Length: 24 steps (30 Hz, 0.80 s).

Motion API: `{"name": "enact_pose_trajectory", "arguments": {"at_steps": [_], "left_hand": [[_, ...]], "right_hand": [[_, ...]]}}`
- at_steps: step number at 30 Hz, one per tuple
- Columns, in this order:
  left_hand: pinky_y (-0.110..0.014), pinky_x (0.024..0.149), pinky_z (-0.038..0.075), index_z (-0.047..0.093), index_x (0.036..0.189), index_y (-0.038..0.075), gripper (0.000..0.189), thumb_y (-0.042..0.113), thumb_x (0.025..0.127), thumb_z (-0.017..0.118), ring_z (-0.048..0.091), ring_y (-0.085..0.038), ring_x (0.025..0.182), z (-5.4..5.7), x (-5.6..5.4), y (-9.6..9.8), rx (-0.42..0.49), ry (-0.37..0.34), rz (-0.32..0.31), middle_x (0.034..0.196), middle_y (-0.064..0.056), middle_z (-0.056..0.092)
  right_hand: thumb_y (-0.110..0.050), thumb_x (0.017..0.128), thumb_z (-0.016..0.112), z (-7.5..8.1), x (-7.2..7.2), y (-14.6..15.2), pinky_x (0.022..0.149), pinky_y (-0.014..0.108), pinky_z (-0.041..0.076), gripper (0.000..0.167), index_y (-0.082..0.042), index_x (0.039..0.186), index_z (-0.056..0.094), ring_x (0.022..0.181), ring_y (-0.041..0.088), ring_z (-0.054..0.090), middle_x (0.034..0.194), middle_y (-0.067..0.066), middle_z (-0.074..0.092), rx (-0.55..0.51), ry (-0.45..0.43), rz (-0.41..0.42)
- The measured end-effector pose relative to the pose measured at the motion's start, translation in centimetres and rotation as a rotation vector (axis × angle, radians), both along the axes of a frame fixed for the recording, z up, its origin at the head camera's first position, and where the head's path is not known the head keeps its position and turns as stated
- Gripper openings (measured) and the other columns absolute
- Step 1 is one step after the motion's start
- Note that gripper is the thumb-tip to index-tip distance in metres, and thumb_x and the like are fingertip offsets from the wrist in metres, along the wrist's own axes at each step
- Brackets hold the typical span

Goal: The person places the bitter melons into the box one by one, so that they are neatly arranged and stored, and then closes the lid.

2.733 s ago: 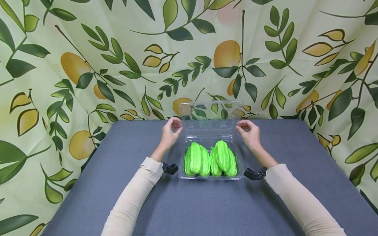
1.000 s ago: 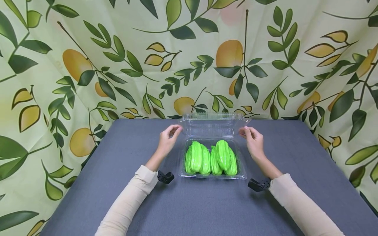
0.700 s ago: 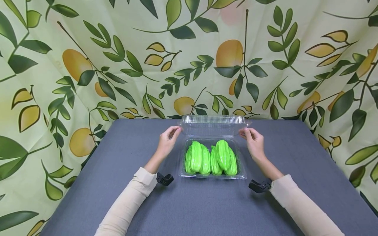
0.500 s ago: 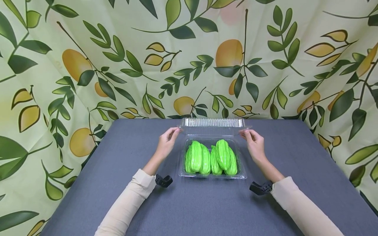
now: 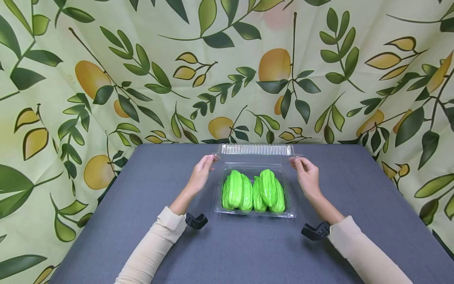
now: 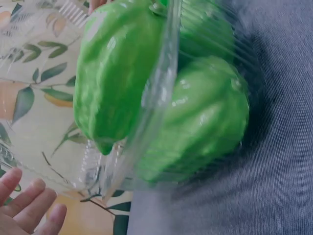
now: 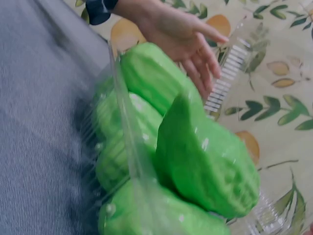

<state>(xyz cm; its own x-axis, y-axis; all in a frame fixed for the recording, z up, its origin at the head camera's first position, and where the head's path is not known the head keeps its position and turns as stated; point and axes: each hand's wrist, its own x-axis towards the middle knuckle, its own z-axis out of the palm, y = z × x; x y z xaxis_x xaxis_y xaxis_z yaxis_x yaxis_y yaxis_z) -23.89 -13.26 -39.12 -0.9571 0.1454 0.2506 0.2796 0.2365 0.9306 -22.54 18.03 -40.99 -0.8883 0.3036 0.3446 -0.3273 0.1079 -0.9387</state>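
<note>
A clear plastic clamshell container (image 5: 254, 213) stands on the table, its lid (image 5: 257, 149) tipped far back. Several glossy green ribbed, chayote-like fruits (image 5: 268, 187) lie in its base, in two groups. At the lid's left corner is my left hand (image 5: 201, 171); its fingers (image 7: 205, 63) are loosely extended in the right wrist view, the thumb apart. My right hand (image 5: 306, 173) seems to pinch the lid's right corner between thumb and fingers. The container wall blurs part of the fruits (image 6: 195, 122) in the left wrist view, where left fingertips (image 6: 34, 193) show.
A grey cloth-covered table (image 5: 248, 248) extends around the container. Behind and beside it hangs a curtain (image 5: 159, 47) printed with leaves and orange fruit. Black camera mounts (image 5: 196, 221) sit at both wrists.
The lid has swung backward and down from nearly upright, both hands following it slightly outward and toward me. My left fingers have loosened just now. The fruits look unmoved.
</note>
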Motion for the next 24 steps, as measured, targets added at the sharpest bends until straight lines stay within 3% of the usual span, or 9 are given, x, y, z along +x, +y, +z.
{"name": "enact_pose_trajectory", "arguments": {"at_steps": [10, 16, 18, 22, 24], "left_hand": [[-0.054, 0.109, 0.041, 0.046, 0.123, -0.013, 0.041, 0.020, 0.106, 0.028, 0.044, -0.045, 0.134, 0.5, 0.4, 0.5, 0.079, -0.077, -0.018, 0.135, -0.034, 0.049], [-0.052, 0.110, 0.041, 0.042, 0.126, -0.014, 0.042, 0.020, 0.105, 0.028, 0.041, -0.045, 0.136, 0.3, 0.5, 0.5, 0.124, -0.120, -0.028, 0.138, -0.035, 0.046], [-0.052, 0.110, 0.041, 0.042, 0.127, -0.014, 0.042, 0.020, 0.105, 0.028, 0.041, -0.045, 0.137, 0.1, 0.5, 0.5, 0.133, -0.131, -0.030, 0.138, -0.036, 0.046], [-0.053, 0.112, 0.039, 0.042, 0.127, -0.014, 0.041, 0.018, 0.104, 0.029, 0.039, -0.044, 0.138, 0.0, 0.6, 0.3, 0.158, -0.161, -0.035, 0.139, -0.035, 0.044], [-0.053, 0.113, 0.038, 0.042, 0.127, -0.014, 0.041, 0.018, 0.104, 0.031, 0.039, -0.043, 0.138, -0.1, 0.6, 0.2, 0.165, -0.172, -0.040, 0.140, -0.034, 0.044]], "right_hand": [[-0.013, 0.101, 0.044, 1.3, 0.9, 0.0, 0.088, 0.012, 0.053, 0.025, 0.004, 0.103, 0.063, 0.085, -0.009, 0.065, 0.080, -0.024, 0.067, -0.086, -0.196, 0.040], [-0.014, 0.101, 0.044, 1.1, 1.2, 0.2, 0.091, 0.014, 0.053, 0.022, -0.010, 0.095, 0.065, 0.088, -0.006, 0.066, 0.080, -0.022, 0.068, -0.150, -0.229, 0.068], [-0.016, 0.101, 0.044, 0.9, 1.2, 0.3, 0.092, 0.013, 0.052, 0.023, -0.008, 0.099, 0.066, 0.090, -0.007, 0.065, 0.082, -0.023, 0.068, -0.132, -0.220, 0.085], [-0.020, 0.103, 0.043, 0.3, 1.3, 0.5, 0.098, 0.013, 0.048, 0.038, 0.010, 0.119, 0.057, 0.096, -0.010, 0.064, 0.089, -0.026, 0.067, -0.079, -0.199, 0.125], [-0.021, 0.103, 0.043, 0.1, 1.4, 0.6, 0.097, 0.012, 0.047, 0.036, 0.008, 0.119, 0.059, 0.095, -0.012, 0.063, 0.090, -0.027, 0.067, -0.078, -0.191, 0.127]]}}
